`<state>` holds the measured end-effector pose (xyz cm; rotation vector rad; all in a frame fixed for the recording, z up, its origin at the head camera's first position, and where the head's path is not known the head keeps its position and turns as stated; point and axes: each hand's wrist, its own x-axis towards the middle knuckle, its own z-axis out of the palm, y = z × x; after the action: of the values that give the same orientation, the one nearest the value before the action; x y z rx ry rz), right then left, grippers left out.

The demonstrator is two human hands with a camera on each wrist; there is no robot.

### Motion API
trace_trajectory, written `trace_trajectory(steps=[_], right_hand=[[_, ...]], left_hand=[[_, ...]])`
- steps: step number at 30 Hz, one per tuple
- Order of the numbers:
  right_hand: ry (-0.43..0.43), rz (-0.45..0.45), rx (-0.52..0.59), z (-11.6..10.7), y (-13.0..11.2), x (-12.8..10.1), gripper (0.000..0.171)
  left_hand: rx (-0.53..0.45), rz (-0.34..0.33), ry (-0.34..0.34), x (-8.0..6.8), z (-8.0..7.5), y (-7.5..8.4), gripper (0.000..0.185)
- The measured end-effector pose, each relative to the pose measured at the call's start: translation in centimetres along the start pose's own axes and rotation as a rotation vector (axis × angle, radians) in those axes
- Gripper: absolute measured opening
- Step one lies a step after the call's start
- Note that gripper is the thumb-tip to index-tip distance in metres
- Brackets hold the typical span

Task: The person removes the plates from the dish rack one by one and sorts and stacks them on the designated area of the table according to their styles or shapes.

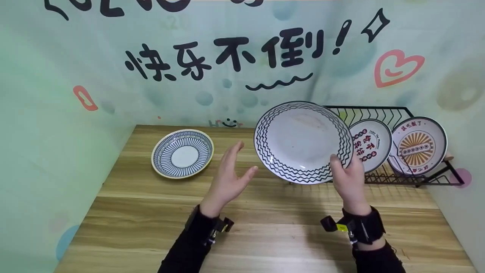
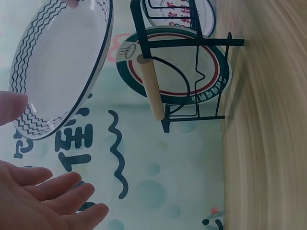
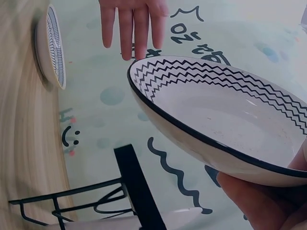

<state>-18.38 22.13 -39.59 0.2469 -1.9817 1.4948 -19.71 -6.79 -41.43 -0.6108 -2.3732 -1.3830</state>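
Observation:
A white dish (image 1: 299,140) with black zigzag lines round its rim is held up, tilted, in front of the dish rack. My right hand (image 1: 348,182) grips its lower right edge, thumb on the inner face and fingers beneath, as the right wrist view also shows. To the left of the dish, my left hand (image 1: 227,178) is held in the air, fingers extended and thumb spread, holding nothing. A gap separates it from the dish in the head view. Faint brownish marks show on the dish's inner surface.
A blue-striped bowl (image 1: 184,155) sits on the wooden table at left. The black wire rack (image 1: 371,107) at right holds a plate with red lettering (image 1: 373,136) and a sunburst plate (image 1: 416,146). A green-rimmed plate (image 2: 127,74) stands there too, near a wooden rack handle (image 2: 152,91).

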Motion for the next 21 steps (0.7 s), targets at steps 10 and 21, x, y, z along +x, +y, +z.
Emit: trace_trajectory(steps=[10, 21], right_hand=[[-0.068, -0.029, 0.017, 1.0, 0.5, -0.6, 0.026], [-0.132, 0.016, 0.04, 1.6, 0.7, -1.1, 0.027]], left_hand=[[-0.115, 0.012, 0.009, 0.0, 0.8, -0.7, 0.077], [-0.323, -0.015, 0.034, 0.2, 1.3, -0.9, 0.066]])
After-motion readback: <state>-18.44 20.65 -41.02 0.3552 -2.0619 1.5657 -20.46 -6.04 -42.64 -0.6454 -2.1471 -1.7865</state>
